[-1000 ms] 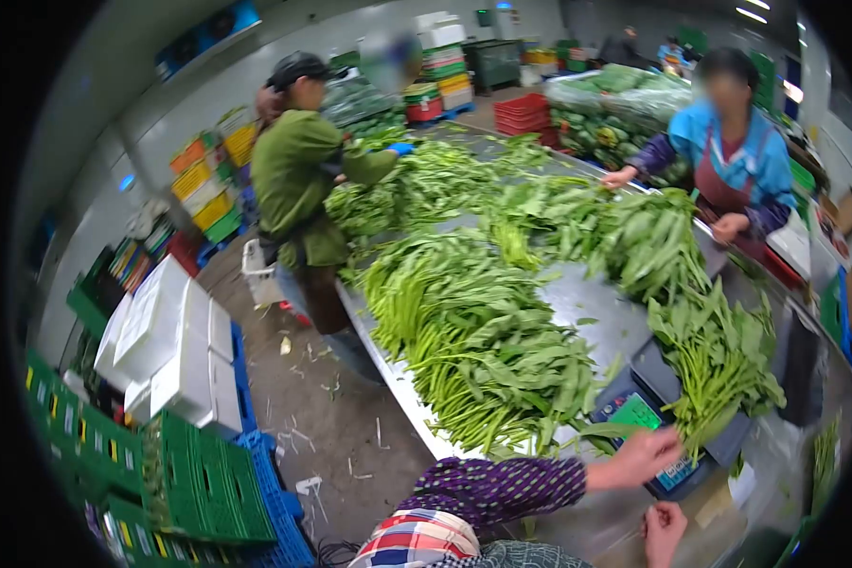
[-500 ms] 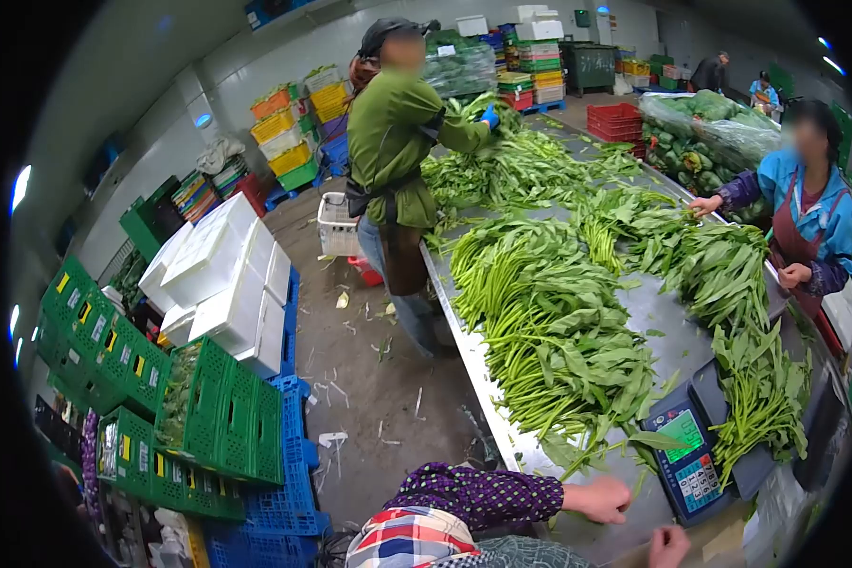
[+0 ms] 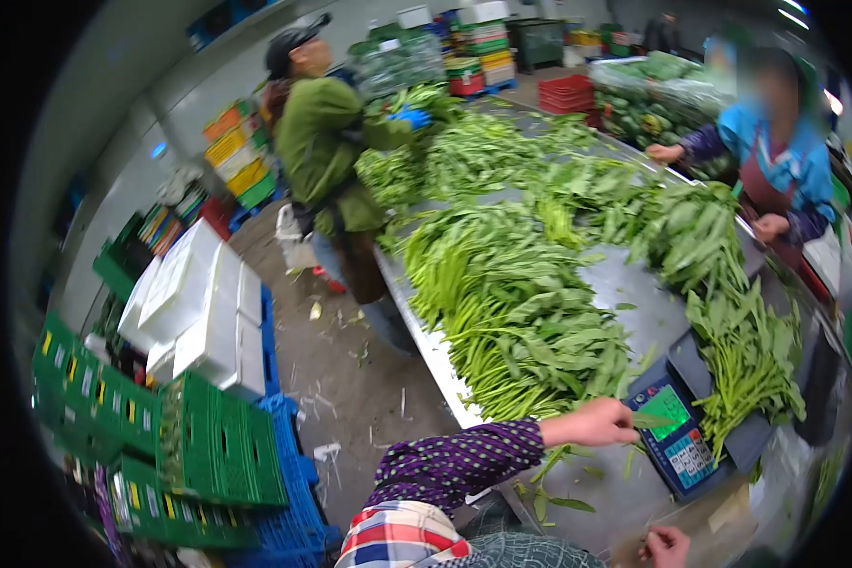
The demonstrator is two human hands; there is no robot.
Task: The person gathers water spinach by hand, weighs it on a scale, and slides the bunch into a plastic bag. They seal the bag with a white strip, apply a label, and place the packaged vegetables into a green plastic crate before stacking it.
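My left hand (image 3: 592, 423), in a purple dotted sleeve, is closed at the near edge of the pile of leafy greens (image 3: 511, 293). Its fingertips pinch a single green leaf (image 3: 651, 419) that reaches over the display of the digital scale (image 3: 677, 440). A bunch of long-stemmed greens (image 3: 743, 369) lies on the scale's platform. Low in view, my right hand (image 3: 667, 547) is curled above the near end of the metal table (image 3: 634, 303); whatever its fingers hold, if anything, cannot be made out.
A person in a green jacket (image 3: 327, 142) handles greens at the table's left. Another in a blue jacket (image 3: 776, 170) stands across it. White foam boxes (image 3: 204, 303), green crates (image 3: 222, 435) and blue pallets (image 3: 289, 454) stand on the left. Loose leaves (image 3: 563, 502) lie nearby.
My left hand has moved up to the scale's left side and closed on the leaf there. My right hand stays low and curled. The whole view has shifted slightly.
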